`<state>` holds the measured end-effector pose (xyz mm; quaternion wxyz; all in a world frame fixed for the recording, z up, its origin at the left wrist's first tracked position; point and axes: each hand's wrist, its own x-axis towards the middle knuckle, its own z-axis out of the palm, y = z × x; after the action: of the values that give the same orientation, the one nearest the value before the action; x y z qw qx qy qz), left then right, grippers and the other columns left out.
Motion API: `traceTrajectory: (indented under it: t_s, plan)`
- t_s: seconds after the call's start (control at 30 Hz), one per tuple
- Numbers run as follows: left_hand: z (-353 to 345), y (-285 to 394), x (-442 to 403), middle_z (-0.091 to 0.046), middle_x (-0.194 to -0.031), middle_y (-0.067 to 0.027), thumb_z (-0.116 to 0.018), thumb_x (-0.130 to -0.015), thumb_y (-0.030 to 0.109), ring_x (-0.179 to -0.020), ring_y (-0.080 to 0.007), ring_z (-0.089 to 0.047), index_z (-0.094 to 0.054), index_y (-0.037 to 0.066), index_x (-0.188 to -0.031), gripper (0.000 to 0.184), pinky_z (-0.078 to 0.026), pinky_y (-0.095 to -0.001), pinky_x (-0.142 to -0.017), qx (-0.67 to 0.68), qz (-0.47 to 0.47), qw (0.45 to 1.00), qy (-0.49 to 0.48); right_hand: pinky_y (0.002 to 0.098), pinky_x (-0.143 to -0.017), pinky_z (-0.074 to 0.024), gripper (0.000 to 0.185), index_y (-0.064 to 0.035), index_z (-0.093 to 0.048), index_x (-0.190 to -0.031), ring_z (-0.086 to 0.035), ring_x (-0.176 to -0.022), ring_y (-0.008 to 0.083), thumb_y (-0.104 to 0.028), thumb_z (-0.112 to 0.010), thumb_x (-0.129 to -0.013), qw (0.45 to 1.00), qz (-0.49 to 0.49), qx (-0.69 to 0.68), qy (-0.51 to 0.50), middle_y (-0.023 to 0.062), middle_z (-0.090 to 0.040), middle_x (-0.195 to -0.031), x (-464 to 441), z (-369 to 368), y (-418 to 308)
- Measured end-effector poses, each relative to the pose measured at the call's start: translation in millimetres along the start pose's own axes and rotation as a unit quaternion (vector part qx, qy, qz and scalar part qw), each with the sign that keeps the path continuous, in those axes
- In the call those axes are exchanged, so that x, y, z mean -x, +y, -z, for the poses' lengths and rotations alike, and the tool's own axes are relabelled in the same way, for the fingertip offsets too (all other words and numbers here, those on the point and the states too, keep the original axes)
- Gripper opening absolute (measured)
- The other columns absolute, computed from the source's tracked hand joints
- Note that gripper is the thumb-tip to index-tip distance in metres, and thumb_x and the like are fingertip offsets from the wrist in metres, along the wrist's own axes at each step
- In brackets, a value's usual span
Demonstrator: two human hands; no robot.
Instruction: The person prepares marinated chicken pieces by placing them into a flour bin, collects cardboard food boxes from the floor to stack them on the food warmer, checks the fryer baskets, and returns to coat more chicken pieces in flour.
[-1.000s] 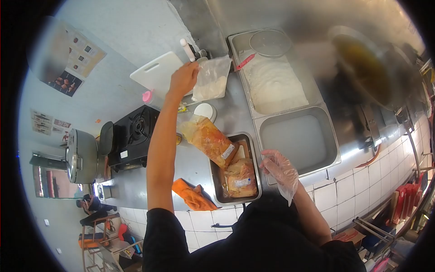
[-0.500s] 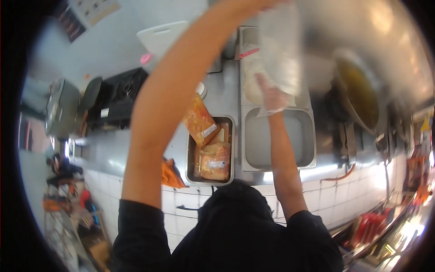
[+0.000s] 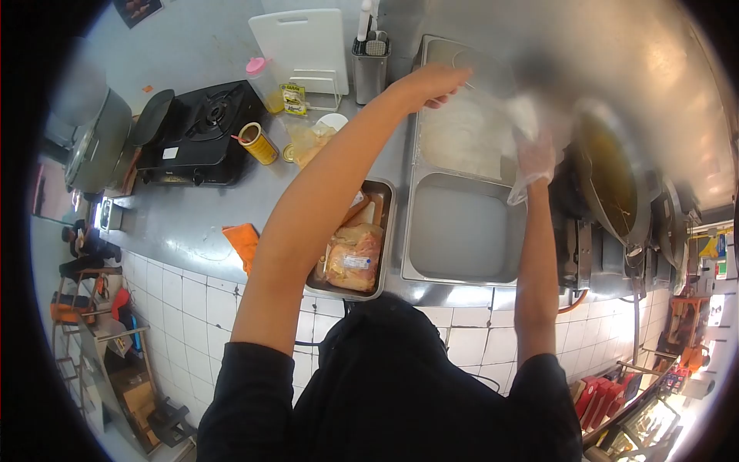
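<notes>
My bare left hand (image 3: 440, 85) is closed on the mouth end of a clear plastic bag (image 3: 493, 86), above a steel tray of white powder (image 3: 462, 142). The bag stretches right to my right hand (image 3: 535, 156), which wears a clear plastic glove and is closed around its white lower end. Both bag and gloved fingers are blurred. Nearer to me, a second steel pan (image 3: 463, 227) holds cloudy liquid. Left of it, bagged meat (image 3: 356, 258) lies in a small steel tray (image 3: 389, 231), partly hidden by my left forearm.
A wok of oil (image 3: 612, 173) stands at the right. Left are a black gas stove (image 3: 204, 135), a yellow can (image 3: 258, 145), a pink-lidded jug (image 3: 264, 85) and an orange cloth (image 3: 242, 242). A utensil holder (image 3: 370, 75) and white cutting board (image 3: 308, 46) stand behind.
My left hand has carried the bag right from beside the cutting board, over the powder tray. My right hand has moved forward from the liquid pan's near edge to the bag. The view has shifted.
</notes>
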<state>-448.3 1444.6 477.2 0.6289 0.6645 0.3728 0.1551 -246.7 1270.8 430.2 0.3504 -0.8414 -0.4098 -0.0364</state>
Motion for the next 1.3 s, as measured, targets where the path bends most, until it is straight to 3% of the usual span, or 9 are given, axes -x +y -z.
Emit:
traceTrajectory:
  t_s: [0.2, 0.27, 0.33, 0.4, 0.5, 0.6, 0.87, 1.07, 1.3]
  plan:
    - [-2.1, -42.7, -32.2, -0.063, -0.102, -0.0088, -0.067, -0.088, 0.036, -0.074, -0.0130, -0.057, -0.051, 0.010, -0.135, 0.056, -0.047, -0.0292, -0.068, -0.197, -0.076, 0.977, 0.000, 0.0442, -0.086, -0.0480, 0.043, -0.0121, -0.059, -0.118, -0.063, -0.103, 0.0378, -0.039, -0.067, -0.085, 0.971, 0.218, 0.027, -0.095, 0.0166, -0.067, -0.110, -58.3, 1.6, -2.7]
    - [-18.4, -105.3, -94.5, -0.067, -0.101, -0.0106, -0.069, -0.086, 0.032, -0.074, -0.0153, -0.061, -0.046, 0.010, -0.140, 0.063, -0.049, -0.0298, -0.071, -0.299, -0.323, 0.885, 0.150, 0.0429, -0.084, -0.0483, 0.041, -0.0122, -0.060, -0.117, -0.064, -0.099, 0.0358, -0.037, -0.068, -0.086, 0.964, 0.223, 0.082, -0.118, 0.0153, -0.068, -0.107, -64.2, 18.7, -27.3]
    - [-24.0, -100.4, -104.1, -0.069, -0.101, -0.0125, -0.071, -0.085, 0.033, -0.077, -0.0185, -0.065, -0.044, 0.009, -0.143, 0.069, -0.050, -0.0309, -0.074, -0.307, -0.352, 0.869, 0.166, 0.0410, -0.082, -0.0485, 0.040, -0.0121, -0.060, -0.116, -0.064, -0.094, 0.0336, -0.035, -0.070, -0.086, 0.963, 0.246, 0.045, -0.103, 0.0142, -0.068, -0.103, -69.3, 29.1, -37.5]
    - [-31.9, -50.6, -60.3, -0.071, -0.103, -0.0147, -0.071, -0.085, 0.037, -0.082, -0.0224, -0.068, -0.042, 0.009, -0.145, 0.072, -0.052, -0.0325, -0.078, -0.232, -0.169, 0.957, 0.034, 0.0393, -0.081, -0.0486, 0.040, -0.0118, -0.061, -0.115, -0.064, -0.090, 0.0316, -0.035, -0.071, -0.085, 0.961, 0.256, 0.019, -0.100, 0.0133, -0.069, -0.101, -70.0, 34.9, -42.4]
    - [-36.2, -29.8, -63.3, -0.070, -0.105, -0.0165, -0.071, -0.085, 0.044, -0.090, -0.0260, -0.067, -0.049, 0.007, -0.139, 0.070, -0.051, -0.0348, -0.084, -0.154, -0.121, 0.980, -0.030, 0.0378, -0.080, -0.0488, 0.041, -0.0112, -0.061, -0.115, -0.065, -0.089, 0.0294, -0.036, -0.073, -0.085, 0.961, 0.253, 0.005, -0.110, 0.0126, -0.069, -0.099, -72.1, 39.3, -37.2]
    - [-31.0, -31.4, -92.8, -0.058, -0.134, -0.0219, -0.066, -0.084, 0.058, -0.124, -0.0346, -0.056, -0.049, 0.003, -0.140, 0.080, -0.043, -0.0395, -0.104, -0.264, -0.160, 0.951, -0.031, 0.0377, -0.081, -0.0490, 0.044, -0.0109, -0.061, -0.116, -0.065, -0.090, 0.0283, -0.038, -0.073, -0.084, 0.967, 0.231, 0.002, -0.112, 0.0127, -0.069, -0.100, -71.9, 34.8, -25.3]
    - [-36.6, -28.1, -119.2, -0.059, -0.131, -0.0236, -0.037, -0.086, 0.080, -0.126, -0.0400, -0.053, -0.065, 0.005, -0.124, 0.089, -0.039, -0.0443, -0.106, -0.284, -0.123, 0.950, 0.029, 0.0394, -0.082, -0.0490, 0.041, -0.0089, -0.059, -0.109, -0.064, -0.090, 0.0297, -0.043, -0.068, -0.088, 0.968, 0.248, -0.026, 0.003, 0.0149, -0.067, -0.096, -106.3, 0.3, 7.7]
    - [-53.6, -48.6, -132.6, -0.066, -0.117, -0.0253, -0.035, -0.091, 0.074, -0.118, -0.0425, -0.057, -0.075, 0.004, -0.104, 0.081, -0.041, -0.0455, -0.103, -0.232, -0.041, 0.970, 0.059, 0.0459, -0.079, -0.0474, 0.028, -0.0061, -0.054, -0.099, -0.062, -0.085, 0.0375, -0.034, -0.057, -0.095, 0.973, 0.187, -0.071, -0.116, 0.0199, -0.065, -0.090, -98.8, -7.0, -5.3]
    - [-69.5, -75.6, -135.2, -0.067, -0.113, -0.0262, -0.042, -0.091, 0.069, -0.115, -0.0405, -0.060, -0.076, 0.002, -0.098, 0.075, -0.043, -0.0437, -0.101, -0.204, -0.073, 0.970, 0.107, 0.0461, -0.082, -0.0497, 0.031, 0.0023, -0.066, -0.099, -0.065, -0.092, 0.0402, -0.024, -0.051, -0.090, 0.946, 0.166, 0.126, -0.248, 0.0269, -0.066, -0.097, -101.2, -8.7, -20.4]
